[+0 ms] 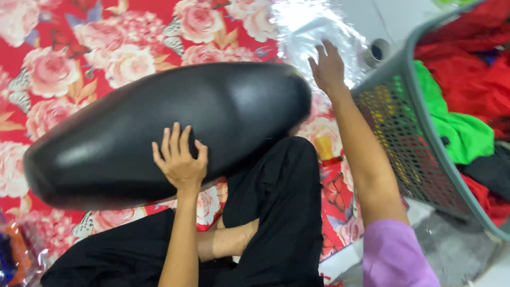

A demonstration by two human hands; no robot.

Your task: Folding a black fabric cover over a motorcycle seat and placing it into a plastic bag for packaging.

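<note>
Left hand (pixel 179 162) pressed flat, fingers spread, on the black seat (pixel 170 130). Right hand (pixel 328 66) open on clear plastic sheet (pixel 313 32), upper right. Best held steady.

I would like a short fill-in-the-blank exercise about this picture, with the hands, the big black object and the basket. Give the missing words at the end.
1. The left hand rests on a long, glossy cushion whose colour is ____.
2. The right hand reaches onto a sheet of clear ____.
3. The grey laundry basket stands on the person's ____ side.
4. The mat under the cushion is red with a pattern of ____.

Missing words: black; plastic; right; roses
</note>
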